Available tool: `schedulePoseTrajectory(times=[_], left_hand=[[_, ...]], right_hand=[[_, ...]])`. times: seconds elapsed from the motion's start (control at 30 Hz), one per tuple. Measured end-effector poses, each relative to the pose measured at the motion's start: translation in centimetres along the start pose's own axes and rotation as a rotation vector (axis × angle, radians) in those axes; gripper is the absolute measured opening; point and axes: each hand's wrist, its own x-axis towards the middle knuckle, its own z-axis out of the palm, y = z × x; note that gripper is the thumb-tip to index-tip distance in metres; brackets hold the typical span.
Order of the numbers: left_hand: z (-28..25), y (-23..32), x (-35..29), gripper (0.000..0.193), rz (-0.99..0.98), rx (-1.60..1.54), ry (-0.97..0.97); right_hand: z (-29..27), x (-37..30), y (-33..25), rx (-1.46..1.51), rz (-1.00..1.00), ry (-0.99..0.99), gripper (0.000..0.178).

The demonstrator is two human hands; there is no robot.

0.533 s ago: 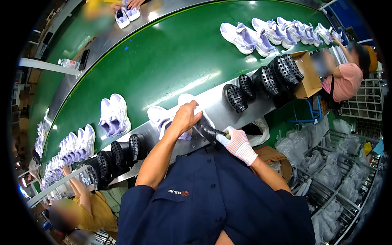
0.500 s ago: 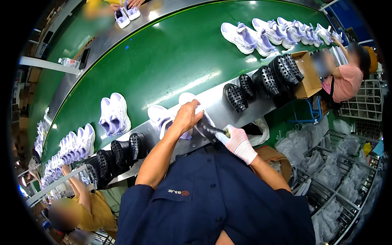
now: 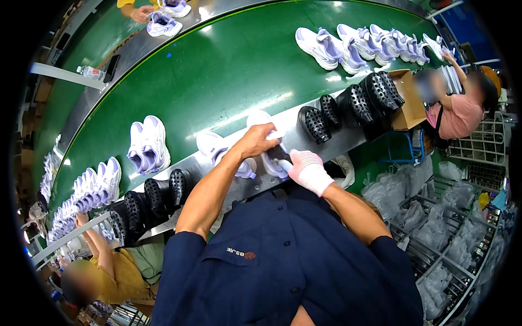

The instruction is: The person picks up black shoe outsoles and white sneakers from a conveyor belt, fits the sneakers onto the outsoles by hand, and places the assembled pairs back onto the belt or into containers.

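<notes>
A white and lavender sneaker (image 3: 271, 165) lies between my hands at the bench's near edge, toe pointing away from me. My bare left hand (image 3: 256, 140) is closed over its front part, fingers curled round the upper. At the heel end is my right hand (image 3: 308, 170), in a pale striped glove, its fingers closed against the sneaker's rear. A dark piece (image 3: 278, 153) shows in the shoe opening, partly covered by my hands. The matching sneaker (image 3: 211, 145) rests just left of my left hand, partly behind my forearm.
Black perforated shoe lasts (image 3: 314, 124) stand along the metal ledge, with more lasts (image 3: 156, 195) at left. Sneaker pairs (image 3: 148, 144) sit on the green conveyor (image 3: 217, 70). A cardboard box (image 3: 409, 101) and a rack of plastic bags (image 3: 435, 239) are at right. Co-workers sit on both sides.
The black last that my right hand gripped by its end now shows only as a dark piece within the shoe opening. My right hand has moved slightly left, to the sneaker's heel.
</notes>
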Motion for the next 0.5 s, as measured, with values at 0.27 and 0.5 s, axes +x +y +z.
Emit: schedulePoseTrajectory(times=[0.27, 0.5], left_hand=[[0.7, -0.6, 2.8, 0.034, 0.006, -0.006, -0.004], [3.6, 2.6, 2.3, 0.023, 0.263, 0.342, 0.019]], right_hand=[[2.3, 1.4, -0.2, -0.099, 0.027, 0.088, 0.026], [-1.2, 1.5, 3.9, 0.703, 0.197, -0.127, 0.049]])
